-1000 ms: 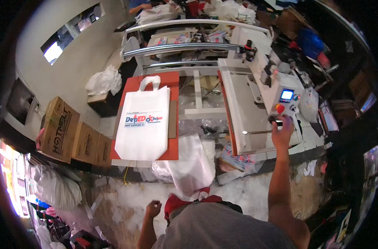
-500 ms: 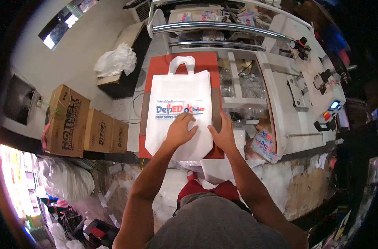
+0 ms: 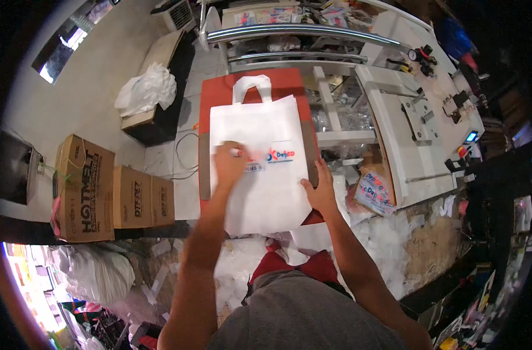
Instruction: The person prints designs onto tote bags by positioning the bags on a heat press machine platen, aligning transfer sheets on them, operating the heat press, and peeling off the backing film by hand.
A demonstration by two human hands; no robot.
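A white tote bag (image 3: 266,198) with a blue and red print lies flat on a red platen (image 3: 219,87), its handle loop toward the machine. Over the left part of the print is my left hand (image 3: 229,162), blurred, so its fingers and anything in them cannot be made out. My right hand (image 3: 321,188) rests at the bag's right edge, thumb and fingers apart, holding nothing.
The press machine (image 3: 388,116) with its small lit screen (image 3: 471,136) stands to the right. Cardboard boxes (image 3: 85,189) sit at the left. White cloth (image 3: 148,90) lies on a bench behind them. A metal bar (image 3: 307,29) crosses behind the platen. A printed packet (image 3: 372,193) lies right of my hand.
My right hand left the machine's control side and came to the bag's right edge. My left hand came up onto the bag, then moved left across the print. The view has shifted.
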